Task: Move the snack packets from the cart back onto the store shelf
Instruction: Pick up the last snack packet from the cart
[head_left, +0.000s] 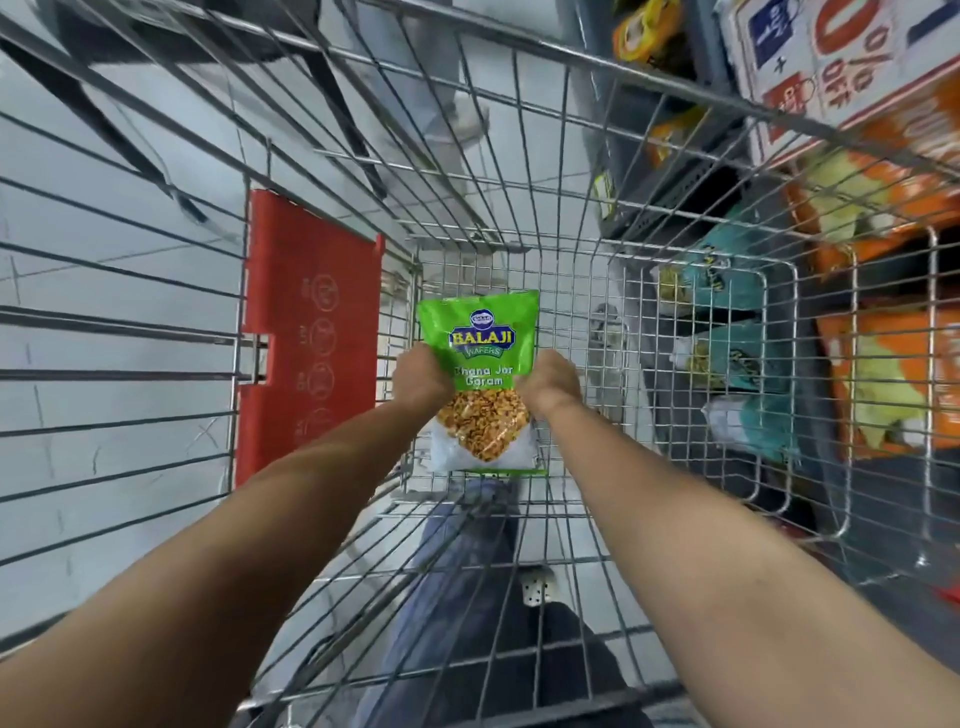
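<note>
A green snack packet (480, 358) with a Balaji label and a yellow snack picture sits deep inside the wire cart (519, 171). My left hand (420, 382) grips its left edge and my right hand (553, 384) grips its right edge, both arms reaching down into the cart. The packet is upright, facing me. The store shelf (670, 202) stands to the right beyond the cart's wall, with teal packets (727, 364) and orange packets (893, 379) on it. No other packet shows in the cart.
A red plastic child-seat flap (311, 358) hangs on the cart's left wall. A discount sign (826, 67) sits above the shelf at the upper right. Through the wire bottom I see my legs and a shoe (535, 590) on the grey floor.
</note>
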